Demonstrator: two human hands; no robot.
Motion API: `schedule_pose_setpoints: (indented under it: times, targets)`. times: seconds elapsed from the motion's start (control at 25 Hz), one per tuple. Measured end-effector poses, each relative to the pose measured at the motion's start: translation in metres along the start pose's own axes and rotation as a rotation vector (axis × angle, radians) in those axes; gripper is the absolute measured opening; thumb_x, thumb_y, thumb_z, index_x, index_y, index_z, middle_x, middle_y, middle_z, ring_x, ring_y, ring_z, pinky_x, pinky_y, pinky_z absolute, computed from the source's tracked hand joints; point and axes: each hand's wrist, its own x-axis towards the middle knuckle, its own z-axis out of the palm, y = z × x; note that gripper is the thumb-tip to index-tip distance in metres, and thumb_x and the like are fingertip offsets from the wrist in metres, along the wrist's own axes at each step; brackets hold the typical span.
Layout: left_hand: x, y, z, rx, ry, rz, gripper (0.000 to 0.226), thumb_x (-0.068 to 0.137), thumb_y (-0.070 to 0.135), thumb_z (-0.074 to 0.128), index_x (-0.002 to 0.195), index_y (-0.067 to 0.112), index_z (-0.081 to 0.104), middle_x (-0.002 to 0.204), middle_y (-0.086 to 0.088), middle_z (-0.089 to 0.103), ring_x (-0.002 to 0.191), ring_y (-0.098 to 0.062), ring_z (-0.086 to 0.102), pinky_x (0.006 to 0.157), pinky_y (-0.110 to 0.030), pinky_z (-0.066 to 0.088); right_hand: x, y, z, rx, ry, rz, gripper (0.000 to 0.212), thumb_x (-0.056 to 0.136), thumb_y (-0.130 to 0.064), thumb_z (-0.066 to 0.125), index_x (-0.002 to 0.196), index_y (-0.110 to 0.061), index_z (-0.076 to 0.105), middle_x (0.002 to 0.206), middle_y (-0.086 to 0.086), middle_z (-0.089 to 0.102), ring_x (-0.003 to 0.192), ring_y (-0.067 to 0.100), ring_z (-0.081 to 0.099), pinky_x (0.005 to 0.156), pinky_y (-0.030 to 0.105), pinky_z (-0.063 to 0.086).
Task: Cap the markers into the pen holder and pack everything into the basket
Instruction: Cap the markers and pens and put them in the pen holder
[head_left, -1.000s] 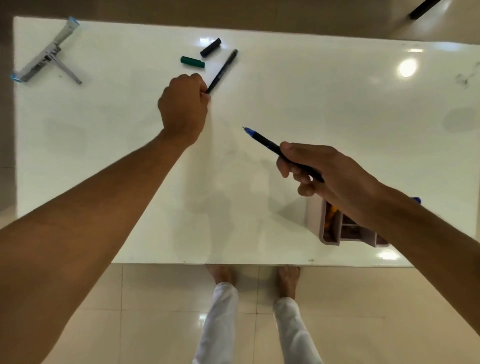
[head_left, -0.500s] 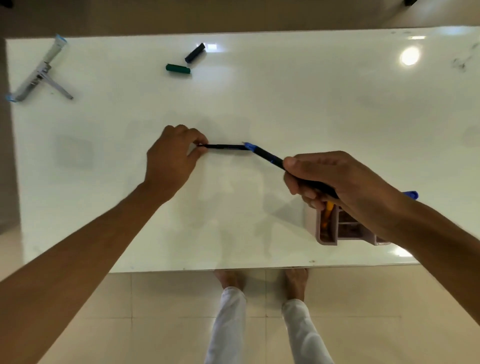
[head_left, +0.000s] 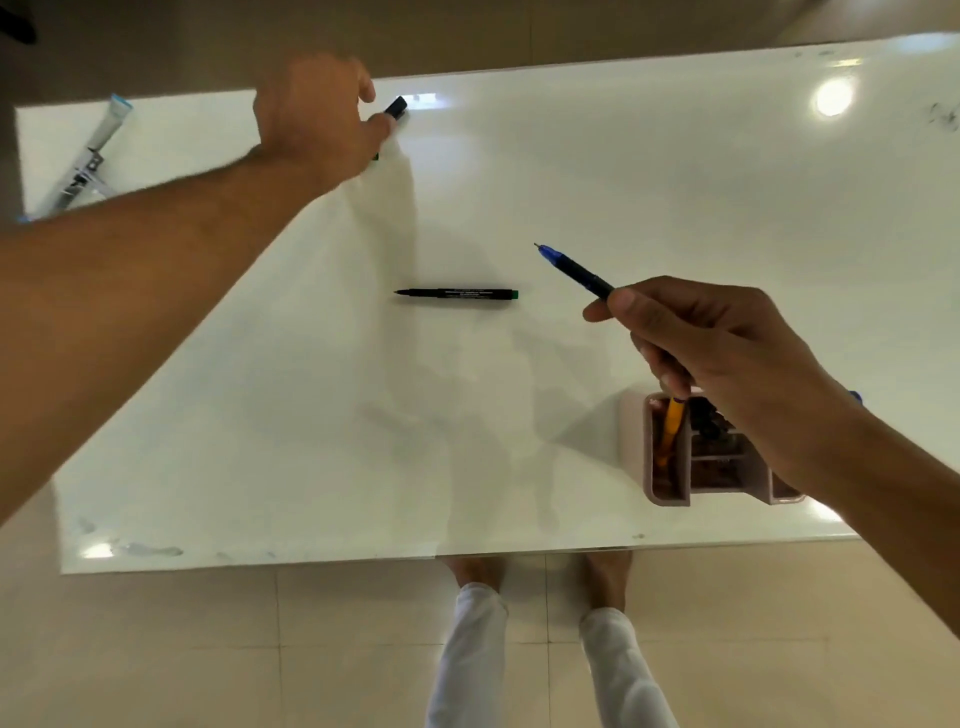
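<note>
One marker lies loose — between left hand, grip unclear, and right hand pinching a pen.

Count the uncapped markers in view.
2: a green-ended marker lying mid-table, and a blue marker in the right hand. The pen holder may hide others.

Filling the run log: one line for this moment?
left hand: reaching at caps | right hand: holds blue pen | marker: uncapped on table

Left hand outstretched, perhaps pinching; right hand clenched
</note>
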Motion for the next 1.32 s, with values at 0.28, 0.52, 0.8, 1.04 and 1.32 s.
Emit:
schedule_pose_setpoints:
  times: [0.28,0.52,0.8,1.04,1.32]
  targets:
    - [-0.001,0.014,0.033,-0.031,0.047,-0.022,0.037,0.098,0.042,0.063,0.118,0.012,0.07,0.119,-0.016,0.071,0.111,-0.041,0.064,0.087,-0.048,0.054,0.006,-0.002,-0.011,-0.021,0.159,-0.031,0.022,0.102,-0.045,0.062,0.102,-0.032,0.08,0.065,-0.003,0.047,0.062,0.018,0.042,0.059,0.028,0.042]
    - [-0.038,0.045,0.032,-0.404,0.079,0.177,0.029,0.099,0.031,0.062,0.118,0.009,0.061,0.107,-0.009,0.075,0.093,-0.019,0.07,0.083,-0.034,0.055,0.002,0.005,-0.018,0.006,0.216,-0.026,0.021,0.101,-0.045,0.064,0.103,-0.032,0.08,0.065,-0.007,0.049,0.06,0.014,0.042,0.061,0.032,0.043]
    - [-0.143,0.081,0.024,-1.105,-0.43,-0.032,0.022,0.102,0.018,0.068,0.124,0.018,0.071,0.09,-0.01,0.08,0.085,-0.026,0.079,0.087,-0.037,0.065,-0.013,0.017,-0.014,0.003,0.228,0.011,0.019,0.101,-0.042,0.065,0.116,-0.047,0.076,0.072,0.008,0.046,0.056,0.005,0.045,0.06,0.023,0.044]
    - [-0.191,0.081,0.014,-1.284,-0.546,-0.122,0.021,0.1,0.03,0.067,0.114,0.019,0.078,0.094,-0.004,0.077,0.075,-0.018,0.06,0.081,-0.031,0.053,-0.023,0.022,-0.003,-0.059,0.221,0.005,0.018,0.1,-0.039,0.068,0.113,-0.046,0.078,0.06,-0.013,0.048,0.05,0.006,0.043,0.054,0.018,0.043]
    - [-0.195,0.078,-0.004,-1.244,-0.522,-0.14,0.011,0.09,0.024,0.08,0.095,0.015,0.083,0.081,-0.004,0.073,0.073,-0.019,0.052,0.073,-0.027,0.048,-0.034,0.021,0.006,-0.113,0.176,-0.05,0.017,0.097,-0.036,0.072,0.11,-0.043,0.08,0.079,0.0,0.074,0.063,0.022,0.054,0.052,0.015,0.043]
